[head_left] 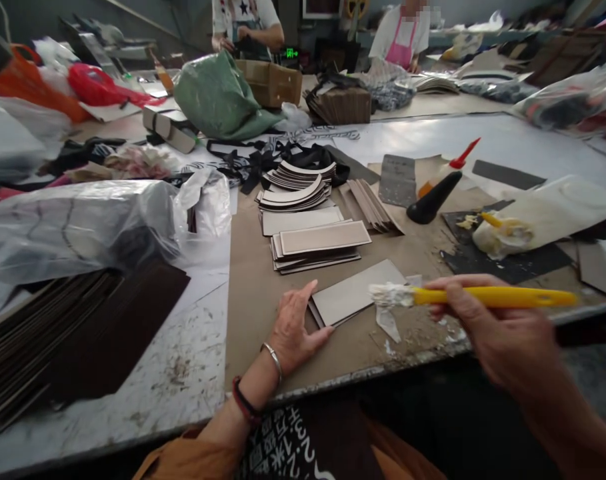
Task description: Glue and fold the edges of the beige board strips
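My right hand (493,327) grips a yellow-handled brush (503,297), its bristles coated in white paste. The bristle end is over the right part of a pale rectangular board (357,293); whether it touches cannot be told. At the board's left end, my left hand (297,327) rests with thumb and fingers spread, fingertips at its edge. More board lies beneath the top one. Beyond it sits a stack of dark-edged rectangular panels (323,240), and behind that several curved pieces (300,187). A scrap with white paste (387,323) lies under the brush.
A whitish plastic container (553,217) smeared with glue lies at the right. Near it are a black cone-shaped object (433,199) and a red-tipped bottle (463,155). Dark brown sheets (107,333) and clear plastic wrap (83,220) lie left. Two people stand across the table.
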Demonstrator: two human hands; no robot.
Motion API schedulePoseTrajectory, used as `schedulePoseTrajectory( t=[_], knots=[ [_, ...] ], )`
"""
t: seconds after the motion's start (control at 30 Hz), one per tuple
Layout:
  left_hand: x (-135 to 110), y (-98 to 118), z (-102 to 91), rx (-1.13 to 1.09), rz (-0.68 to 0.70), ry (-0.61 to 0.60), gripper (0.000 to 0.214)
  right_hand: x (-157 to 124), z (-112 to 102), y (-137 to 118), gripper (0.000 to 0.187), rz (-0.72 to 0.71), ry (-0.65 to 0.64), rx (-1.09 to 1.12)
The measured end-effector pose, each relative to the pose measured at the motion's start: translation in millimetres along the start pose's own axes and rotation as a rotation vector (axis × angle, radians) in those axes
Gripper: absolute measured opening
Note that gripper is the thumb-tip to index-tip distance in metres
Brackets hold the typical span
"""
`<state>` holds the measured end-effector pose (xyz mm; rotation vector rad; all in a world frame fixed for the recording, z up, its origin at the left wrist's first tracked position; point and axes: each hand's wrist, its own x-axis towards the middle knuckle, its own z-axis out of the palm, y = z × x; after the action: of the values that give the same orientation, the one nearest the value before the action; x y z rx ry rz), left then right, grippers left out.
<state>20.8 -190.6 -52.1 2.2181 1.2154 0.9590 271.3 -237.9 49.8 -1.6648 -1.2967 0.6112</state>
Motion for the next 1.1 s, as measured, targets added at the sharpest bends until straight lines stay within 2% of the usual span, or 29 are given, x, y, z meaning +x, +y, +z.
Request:
schedulePoseTrajectory(
  t=[0.07,0.13,0.2,0.27,0.43,0.67,0.87,1.1],
  knots=[
    [-0.2,-0.7,0.7,-0.008,-0.002,-0.002,0.073,-7.3,32.0,-5.0,0.026,-0.02,-0.112,0.105],
    [0.0,-1.7,1.3,-0.012,0.002,-0.01,0.076,-9.4,56.3,-5.2,0.029,-0.022,-0.166,0.176],
    [0.0,-2.7,1.7,-0.014,-0.001,-0.015,0.078,-8.3,70.0,-0.7,0.031,-0.019,-0.19,0.222],
    [-0.2,-3.1,1.9,-0.018,-0.006,-0.018,0.078,-6.2,74.3,5.4,0.03,-0.011,-0.196,0.237],
    [-0.3,-2.0,0.9,-0.025,-0.022,-0.044,0.078,-5.8,69.5,8.0,0.028,0.0,-0.134,0.168],
    [0.5,-2.7,0.4,-0.006,0.0,-0.042,0.076,-5.9,72.7,10.6,0.03,0.02,-0.138,0.181],
    [-1.1,-5.5,2.0,0.021,0.024,-0.029,0.07,12.9,36.5,33.7,0.036,0.02,0.078,0.007],
    [-2.0,-8.3,4.1,0.04,0.023,-0.021,0.067,25.2,10.5,47.2,0.029,-0.074,0.173,-0.228]
  ],
)
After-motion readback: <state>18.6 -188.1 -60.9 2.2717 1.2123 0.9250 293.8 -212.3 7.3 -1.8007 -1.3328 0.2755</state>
